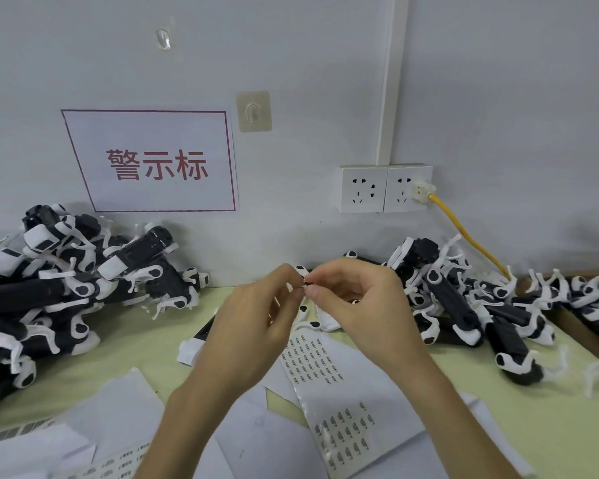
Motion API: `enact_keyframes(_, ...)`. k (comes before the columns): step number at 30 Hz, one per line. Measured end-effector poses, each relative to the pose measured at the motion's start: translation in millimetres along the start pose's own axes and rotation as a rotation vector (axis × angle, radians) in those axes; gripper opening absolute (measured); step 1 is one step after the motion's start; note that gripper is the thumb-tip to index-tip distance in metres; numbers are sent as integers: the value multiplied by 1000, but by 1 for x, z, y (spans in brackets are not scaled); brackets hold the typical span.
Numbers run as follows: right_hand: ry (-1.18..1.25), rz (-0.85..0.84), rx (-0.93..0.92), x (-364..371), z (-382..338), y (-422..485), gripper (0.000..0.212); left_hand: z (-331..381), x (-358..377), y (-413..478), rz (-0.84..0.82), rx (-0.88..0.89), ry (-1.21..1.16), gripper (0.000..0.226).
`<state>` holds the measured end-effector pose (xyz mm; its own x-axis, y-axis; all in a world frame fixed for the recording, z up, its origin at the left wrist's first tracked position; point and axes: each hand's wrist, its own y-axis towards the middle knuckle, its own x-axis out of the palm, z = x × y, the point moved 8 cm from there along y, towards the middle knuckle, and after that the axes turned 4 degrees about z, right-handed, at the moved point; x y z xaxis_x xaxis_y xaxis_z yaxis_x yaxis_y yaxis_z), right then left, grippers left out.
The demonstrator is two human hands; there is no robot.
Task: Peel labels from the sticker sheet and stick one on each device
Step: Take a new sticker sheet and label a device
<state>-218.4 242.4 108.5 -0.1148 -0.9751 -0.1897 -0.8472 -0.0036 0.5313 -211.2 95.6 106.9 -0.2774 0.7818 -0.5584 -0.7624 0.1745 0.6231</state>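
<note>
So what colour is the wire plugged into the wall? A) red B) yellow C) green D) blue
B: the yellow wire runs from the white plug in the right-hand wall socket down behind the pile of devices.

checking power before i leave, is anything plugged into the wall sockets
Yes, in one: a white plug with a yellow cable sits in the right-hand socket; the left-hand socket is empty.
</note>
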Motion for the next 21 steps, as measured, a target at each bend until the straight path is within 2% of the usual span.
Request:
enact_keyframes(10, -207, -22, -79, -1, -2, 0, 13, 7, 0, -2, -22, 76, 93, 7)
enact_keyframes(15, -258, -29, -101, -1, 0, 1, 11, 5, 4, -3, -62, 77, 178, 14)
enact_keyframes(21, -290, -28, -103, -1, 0, -1, 15, -15, -8, 3, 57, 2, 258, 8)
